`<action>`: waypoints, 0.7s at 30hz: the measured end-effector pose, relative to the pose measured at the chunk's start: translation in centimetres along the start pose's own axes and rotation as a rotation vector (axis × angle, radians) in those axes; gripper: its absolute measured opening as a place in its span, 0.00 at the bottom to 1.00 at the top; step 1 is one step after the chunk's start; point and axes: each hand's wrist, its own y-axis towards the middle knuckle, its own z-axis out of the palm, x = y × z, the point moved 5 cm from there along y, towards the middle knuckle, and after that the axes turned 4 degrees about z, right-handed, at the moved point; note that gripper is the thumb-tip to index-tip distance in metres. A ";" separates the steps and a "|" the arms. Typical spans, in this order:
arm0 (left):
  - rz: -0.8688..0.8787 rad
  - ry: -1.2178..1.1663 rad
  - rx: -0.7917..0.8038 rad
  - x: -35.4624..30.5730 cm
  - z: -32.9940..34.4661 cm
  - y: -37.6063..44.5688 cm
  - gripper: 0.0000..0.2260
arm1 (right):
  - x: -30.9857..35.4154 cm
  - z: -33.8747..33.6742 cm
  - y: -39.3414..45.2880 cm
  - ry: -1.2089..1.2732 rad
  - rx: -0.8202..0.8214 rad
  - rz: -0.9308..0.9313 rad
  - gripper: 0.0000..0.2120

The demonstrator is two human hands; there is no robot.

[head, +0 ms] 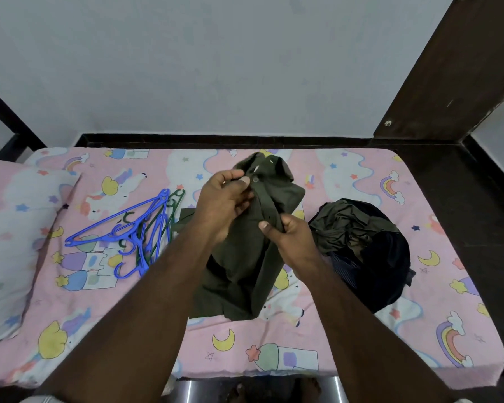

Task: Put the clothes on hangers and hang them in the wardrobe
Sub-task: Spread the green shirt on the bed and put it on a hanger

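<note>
An olive green shirt [245,257] is held up over the middle of the bed, its lower part draped on the sheet. My left hand [221,205] pinches the front placket just below the collar, beside a button. My right hand [288,237] grips the same front edge lower down. A heap of blue and green plastic hangers [140,234] lies on the bed to the left of the shirt. To the right sits a pile of dark clothes [367,248], olive and navy. No wardrobe is in view.
The bed [303,353] has a pink sheet with unicorns and rainbows. A matching pillow [15,234] lies at the left end. A dark wooden bed frame post [460,68] rises at the back right against a pale wall.
</note>
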 end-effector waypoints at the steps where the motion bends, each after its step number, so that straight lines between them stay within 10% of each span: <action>1: -0.020 0.093 -0.010 0.8 -0.9 0.1 0.06 | 0.2 0.0 0.4 -0.003 -0.022 -0.001 0.06; 5: -0.184 0.381 0.106 8.8 -2.9 -1.0 0.07 | -2.8 1.3 1.9 -0.065 0.067 0.099 0.07; 13: -0.384 0.166 -0.167 22.8 -6.1 -0.4 0.07 | -15.9 0.7 2.0 -0.083 -0.079 0.332 0.12; 18: -0.355 0.206 -0.249 25.5 -6.4 -2.0 0.10 | -19.3 0.5 0.9 -0.186 -0.097 0.349 0.03; 21: -0.268 0.335 -0.184 25.6 -6.1 -2.5 0.16 | -18.9 0.4 0.7 -0.308 -0.083 0.391 0.15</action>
